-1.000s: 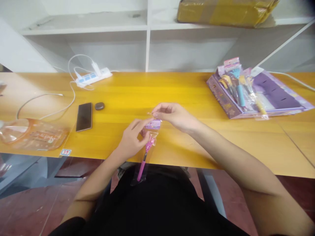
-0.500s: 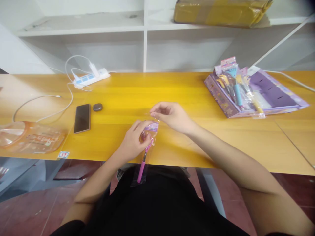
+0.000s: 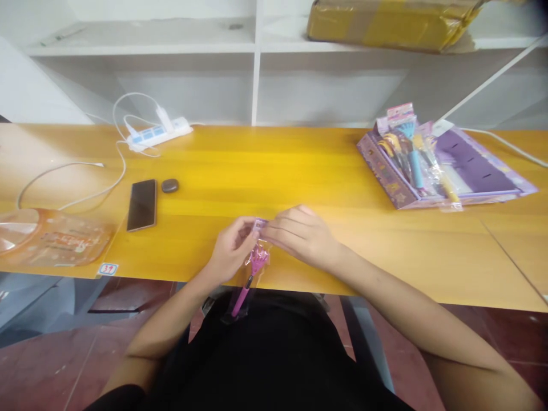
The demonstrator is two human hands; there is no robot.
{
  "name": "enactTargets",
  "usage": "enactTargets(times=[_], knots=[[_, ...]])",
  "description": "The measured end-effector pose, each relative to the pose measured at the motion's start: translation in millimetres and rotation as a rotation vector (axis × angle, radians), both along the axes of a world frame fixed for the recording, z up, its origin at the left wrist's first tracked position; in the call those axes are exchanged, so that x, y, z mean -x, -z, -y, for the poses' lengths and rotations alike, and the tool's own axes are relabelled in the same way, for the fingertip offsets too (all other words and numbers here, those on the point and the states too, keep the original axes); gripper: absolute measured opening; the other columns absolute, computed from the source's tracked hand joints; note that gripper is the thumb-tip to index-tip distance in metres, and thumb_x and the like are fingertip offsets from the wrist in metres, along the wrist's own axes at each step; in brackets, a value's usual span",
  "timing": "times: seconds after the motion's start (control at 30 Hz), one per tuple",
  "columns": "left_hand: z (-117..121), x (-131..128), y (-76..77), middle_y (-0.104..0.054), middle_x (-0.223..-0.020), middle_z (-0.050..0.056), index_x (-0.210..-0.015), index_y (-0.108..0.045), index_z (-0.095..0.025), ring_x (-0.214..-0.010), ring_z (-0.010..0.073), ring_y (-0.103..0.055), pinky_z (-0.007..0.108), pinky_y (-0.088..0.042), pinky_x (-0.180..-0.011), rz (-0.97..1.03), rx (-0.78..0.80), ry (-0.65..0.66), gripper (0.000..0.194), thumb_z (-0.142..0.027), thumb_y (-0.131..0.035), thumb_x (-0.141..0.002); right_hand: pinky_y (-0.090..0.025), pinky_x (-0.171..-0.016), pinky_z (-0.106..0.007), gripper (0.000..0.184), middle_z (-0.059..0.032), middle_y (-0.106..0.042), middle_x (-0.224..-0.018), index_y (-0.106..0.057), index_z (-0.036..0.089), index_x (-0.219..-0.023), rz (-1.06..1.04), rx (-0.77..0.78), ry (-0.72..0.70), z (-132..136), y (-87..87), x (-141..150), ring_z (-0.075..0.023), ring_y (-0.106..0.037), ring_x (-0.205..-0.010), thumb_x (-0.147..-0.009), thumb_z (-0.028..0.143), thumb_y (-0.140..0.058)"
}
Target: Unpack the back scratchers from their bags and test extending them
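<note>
A pink back scratcher [image 3: 258, 259] in a clear plastic bag slants down from the table's front edge toward my black shirt, its claw-shaped head uppermost. My left hand [image 3: 231, 250] is closed on the top of the bag, thumb and fingers pinching the purple header card [image 3: 259, 225]. From the other side, my right hand [image 3: 305, 237] grips the same top end, with its fingers together at the card's right side. Its fingertips are partly hidden by the card and the back of the hand.
A purple display box [image 3: 396, 191] holding several bagged back scratchers stands at the right. On the left lie a phone [image 3: 142, 204], a small dark case [image 3: 170, 185], a power strip [image 3: 160, 136] and an orange plastic bag [image 3: 72, 240]. Behind are white shelves with a taped carton [image 3: 385, 25].
My right hand has come down and left from above the package onto its top edge. My left fingers have shifted to pinch the header card, and the pink head shows more fully.
</note>
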State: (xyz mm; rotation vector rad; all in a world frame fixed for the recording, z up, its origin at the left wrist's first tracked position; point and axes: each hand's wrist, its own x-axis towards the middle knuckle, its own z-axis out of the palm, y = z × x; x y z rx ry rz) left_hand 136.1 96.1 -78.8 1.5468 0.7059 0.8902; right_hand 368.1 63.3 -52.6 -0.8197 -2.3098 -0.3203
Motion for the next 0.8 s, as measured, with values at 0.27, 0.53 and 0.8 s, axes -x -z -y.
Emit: enactTargets(times=[0.27, 0.53, 0.8], knots=[[-2, 1, 6.3, -0.078, -0.089, 0.003, -0.100, -0.071, -0.019, -0.081, 0.0166, -0.075, 0.028, -0.059, -0.076, -0.035, -0.003, -0.199, 0.021, -0.040, -0.076, -0.102, -0.060, -0.094, -0.043, 0.027, -0.0044, -0.081, -0.126, -0.069, 0.031, -0.133, -0.056, 0.083, -0.033, 16, 19.3, -1, -0.0240, -0.075, -0.118, -0.108, 0.023, -0.070], [0, 1, 2.2, -0.071, -0.079, -0.001, -0.096, -0.067, -0.020, -0.064, 0.0121, -0.066, 0.024, -0.055, -0.062, -0.008, -0.022, -0.251, 0.022, -0.039, -0.078, -0.099, -0.050, -0.047, -0.024, 0.075, -0.0122, -0.061, -0.145, -0.033, 0.035, -0.163, -1.098, 1.419, 0.019, 82, 39.8, 57, -0.0091, -0.067, -0.067, -0.103, 0.050, -0.076], [14, 7, -0.7, -0.072, -0.078, -0.001, -0.098, -0.068, -0.021, -0.066, 0.0133, -0.069, 0.023, -0.055, -0.061, -0.027, -0.051, -0.333, 0.025, -0.043, -0.078, -0.101, -0.043, -0.046, -0.021, 0.044, 0.0007, -0.067, -0.085, -0.068, 0.023, -0.117, -1.259, 1.566, -0.004, 109, 64.4, 104, -0.0104, -0.059, -0.058, -0.095, 0.058, -0.083]])
